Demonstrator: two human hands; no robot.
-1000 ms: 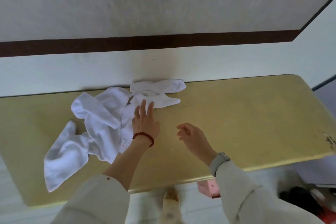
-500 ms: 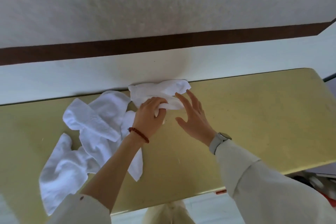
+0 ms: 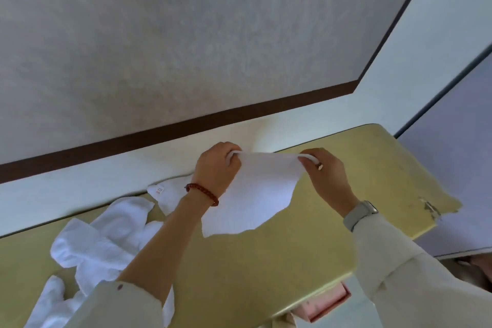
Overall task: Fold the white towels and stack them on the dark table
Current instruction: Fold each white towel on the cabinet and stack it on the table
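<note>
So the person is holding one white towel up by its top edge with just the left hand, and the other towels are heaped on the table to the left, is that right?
Not quite: the head view shows both hands holding it, the left hand and right hand each pinching a top corner of the white towel. The other towels are heaped on the table to the left.

We see one white towel (image 3: 255,194) stretched by its top corners above the table (image 3: 332,234); the other white towels (image 3: 106,247) lie crumpled at left.

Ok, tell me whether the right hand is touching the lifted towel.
Touching. The head view shows the right hand pinching one top corner of the towel, which hangs above the table.
</note>
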